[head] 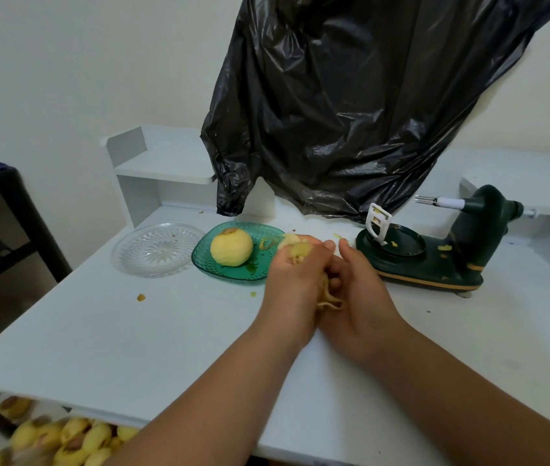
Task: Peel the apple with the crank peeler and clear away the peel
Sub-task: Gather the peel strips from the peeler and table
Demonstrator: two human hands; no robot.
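Observation:
A peeled yellow apple [231, 247] rests on a green glass plate [220, 269] at mid table. To the right stands the dark green crank peeler [441, 250], its white blade arm up and its prongs bare. Just in front of the plate, my left hand [292, 280] and my right hand [362, 290] are pressed together around a bunch of yellow apple peel [327, 299]. Strands of peel hang out between the palms, and more peel shows at my left fingertips. A small curl of peel [267, 243] lies on the green plate.
A clear glass plate [156, 248] sits left of the green one. A black rubbish bag [351, 105] hangs over the back of the white table [132, 338]. Small peel scraps [141, 297] dot the table. Several unpeeled apples [65, 438] lie below the front edge.

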